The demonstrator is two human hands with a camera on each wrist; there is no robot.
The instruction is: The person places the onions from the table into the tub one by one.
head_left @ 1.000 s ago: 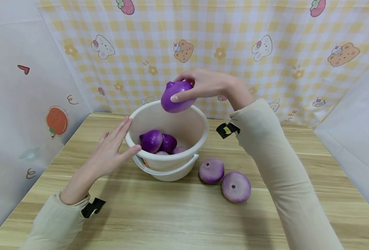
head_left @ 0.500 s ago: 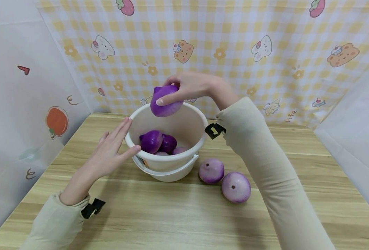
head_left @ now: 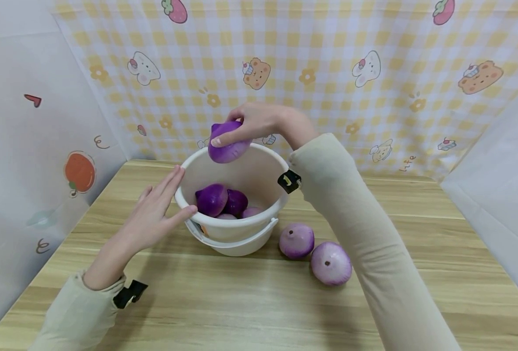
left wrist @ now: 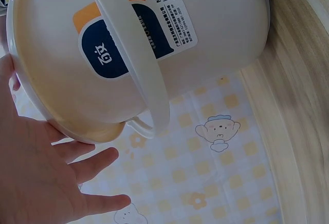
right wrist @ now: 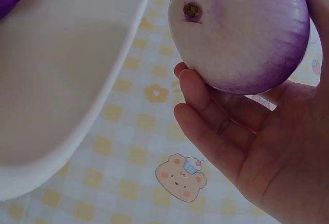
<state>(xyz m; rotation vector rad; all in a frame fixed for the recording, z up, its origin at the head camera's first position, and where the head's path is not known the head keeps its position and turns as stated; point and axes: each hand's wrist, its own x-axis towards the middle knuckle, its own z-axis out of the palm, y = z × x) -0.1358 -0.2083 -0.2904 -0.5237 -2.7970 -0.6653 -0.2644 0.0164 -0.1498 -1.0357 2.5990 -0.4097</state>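
My right hand (head_left: 261, 123) grips a purple onion (head_left: 229, 148) above the back part of a white bucket's opening, thumb on the near side. In the right wrist view the onion's pale root end (right wrist: 226, 23) faces the camera. The white bucket (head_left: 237, 246) stands on the table with several purple onions (head_left: 212, 199) lying inside at its bottom. My left hand (head_left: 153, 214) rests on the bucket's left rim, fingers straight and thumb spread. The left wrist view shows this hand (left wrist: 46, 172) against the rim, fingers extended.
Two more onions, one (head_left: 297, 241) nearer the bucket and one (head_left: 331, 263) further right, sit on the wooden table (head_left: 224, 307). The bucket's handle (head_left: 241, 241) hangs down in front. A checked cloth (head_left: 311, 44) hangs behind the table.
My right hand has moved left and slightly down with the onion, from the bucket's right-back side to over its back rim. The left hand stays put.
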